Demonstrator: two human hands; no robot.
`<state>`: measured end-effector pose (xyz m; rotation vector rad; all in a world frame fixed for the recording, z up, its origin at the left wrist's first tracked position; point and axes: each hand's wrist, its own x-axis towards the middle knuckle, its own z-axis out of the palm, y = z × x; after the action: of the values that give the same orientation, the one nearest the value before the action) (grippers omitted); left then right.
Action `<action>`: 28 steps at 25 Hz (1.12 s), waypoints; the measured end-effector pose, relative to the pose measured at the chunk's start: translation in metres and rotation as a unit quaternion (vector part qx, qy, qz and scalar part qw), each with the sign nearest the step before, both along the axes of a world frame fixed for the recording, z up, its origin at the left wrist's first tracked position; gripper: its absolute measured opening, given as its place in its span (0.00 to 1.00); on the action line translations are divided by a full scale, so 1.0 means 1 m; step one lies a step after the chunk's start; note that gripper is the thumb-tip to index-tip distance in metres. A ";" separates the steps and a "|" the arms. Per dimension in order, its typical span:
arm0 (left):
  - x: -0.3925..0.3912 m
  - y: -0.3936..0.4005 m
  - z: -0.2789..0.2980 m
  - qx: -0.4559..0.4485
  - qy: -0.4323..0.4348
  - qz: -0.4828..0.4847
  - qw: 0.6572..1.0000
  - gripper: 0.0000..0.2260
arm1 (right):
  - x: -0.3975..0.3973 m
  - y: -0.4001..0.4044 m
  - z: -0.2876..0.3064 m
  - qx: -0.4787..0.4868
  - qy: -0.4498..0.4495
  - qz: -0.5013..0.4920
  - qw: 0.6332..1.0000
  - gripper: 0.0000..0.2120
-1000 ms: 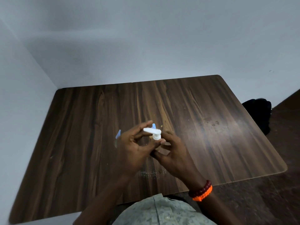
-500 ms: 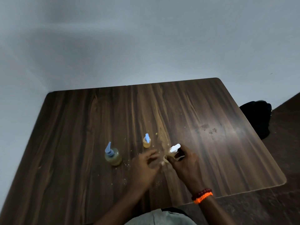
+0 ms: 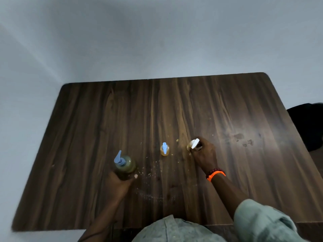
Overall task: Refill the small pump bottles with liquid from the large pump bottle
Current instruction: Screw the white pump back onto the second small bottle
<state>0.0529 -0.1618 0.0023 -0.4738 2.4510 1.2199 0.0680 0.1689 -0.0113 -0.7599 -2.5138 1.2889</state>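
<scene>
Dark wooden table (image 3: 192,105), grey walls (image 3: 157,35), crumbs (image 3: 153,170)

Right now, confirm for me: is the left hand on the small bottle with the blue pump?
No, the left hand grips the large pump bottle; the small blue-pump bottle stands untouched between the hands.

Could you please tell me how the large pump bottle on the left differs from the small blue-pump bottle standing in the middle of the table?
The large pump bottle is clearly bigger and wider than the small blue-pump bottle. Its liquid looks greenish, while the small one's looks amber. The left hand grips the large bottle's near side; the small one stands free, touched by neither hand. Both stand upright on the table and carry light blue pump heads.
</scene>
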 end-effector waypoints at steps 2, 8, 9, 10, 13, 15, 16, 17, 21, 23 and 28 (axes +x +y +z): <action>-0.010 0.001 -0.006 -0.005 0.032 0.002 0.999 0.30 | -0.007 0.001 -0.006 0.005 0.004 0.008 1.000 0.08; -0.017 0.005 -0.017 0.006 0.079 0.024 0.997 0.20 | -0.015 0.011 -0.013 0.008 -0.007 0.046 0.999 0.09; -0.017 0.008 -0.015 0.004 0.086 0.023 0.996 0.18 | -0.015 0.012 -0.014 0.009 -0.011 0.042 0.999 0.08; -0.019 0.011 -0.014 -0.003 0.091 0.022 0.996 0.18 | -0.015 0.012 -0.015 0.009 -0.011 0.039 0.999 0.08; -0.030 0.026 -0.010 -0.030 0.094 0.033 0.995 0.23 | -0.013 0.012 -0.017 0.009 -0.010 0.041 0.999 0.09; -0.040 0.036 -0.007 -0.046 0.095 0.043 0.993 0.26 | -0.013 0.011 -0.015 0.003 -0.018 0.043 0.999 0.11; -0.045 0.042 -0.005 -0.049 0.101 0.048 0.993 0.27 | -0.013 0.011 -0.014 0.003 -0.019 0.044 0.999 0.11; -0.050 0.047 -0.004 -0.045 0.107 0.052 0.992 0.27 | -0.013 0.011 -0.014 0.003 -0.020 0.046 0.999 0.12; -0.061 0.059 -0.003 -0.038 0.115 0.053 0.991 0.28 | -0.012 0.012 -0.013 -0.017 -0.036 0.056 0.998 0.13; -0.062 0.063 -0.006 -0.039 0.116 0.047 0.991 0.29 | -0.013 0.012 -0.013 -0.013 -0.038 0.060 0.997 0.12; -0.057 0.066 -0.012 -0.029 0.125 0.034 0.991 0.25 | -0.010 0.010 -0.012 -0.004 -0.031 0.070 0.997 0.14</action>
<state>-0.0042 -0.0955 -0.0096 -0.4472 2.7075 1.3075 0.0580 0.1786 -0.0237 -0.6455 -2.6556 1.3393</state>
